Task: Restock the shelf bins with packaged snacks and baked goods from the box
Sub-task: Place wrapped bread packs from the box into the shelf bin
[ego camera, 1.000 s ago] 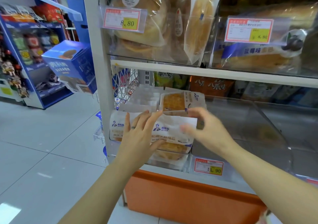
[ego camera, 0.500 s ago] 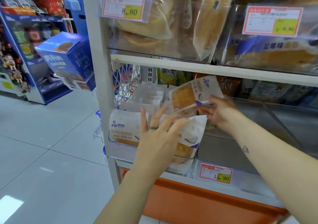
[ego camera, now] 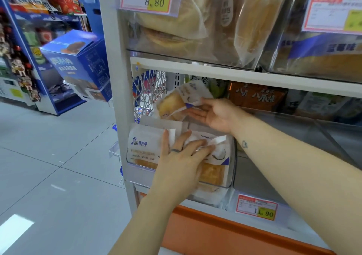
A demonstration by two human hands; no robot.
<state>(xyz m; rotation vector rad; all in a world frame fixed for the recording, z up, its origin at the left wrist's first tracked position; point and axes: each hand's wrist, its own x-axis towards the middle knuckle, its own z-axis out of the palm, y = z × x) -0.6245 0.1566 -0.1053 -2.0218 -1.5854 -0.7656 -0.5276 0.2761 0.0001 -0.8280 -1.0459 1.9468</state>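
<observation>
1. At the far left of the clear bin [ego camera: 233, 168], the BOSUI cake packet [ego camera: 144, 147] stands upright against the front wall with its label toward us.
2. Our left hand [ego camera: 181, 163] lies flat with its fingers straight and spread. It presses on the front-right packet [ego camera: 214, 173], one finger touches the edge of the BOSUI cake packet, and it grasps nothing.
3. Above and behind that row, the lifted cake packet [ego camera: 181, 103] hangs clear of the others. It is tilted, with its long axis running from lower left to upper right. The cake end is at the left and the white printed end is at the right.
4. Our right hand [ego camera: 214, 113] pinches that white end, thumb on top and fingers underneath, so the packet's body lies to the left of the grip.
5. We judge that the free space is below the lifted cake packet and behind the front row under our left hand. The right hand is the nearer one. It would need to turn the packet upright and lower it there without catching the flaps of the packets at the back.
</observation>
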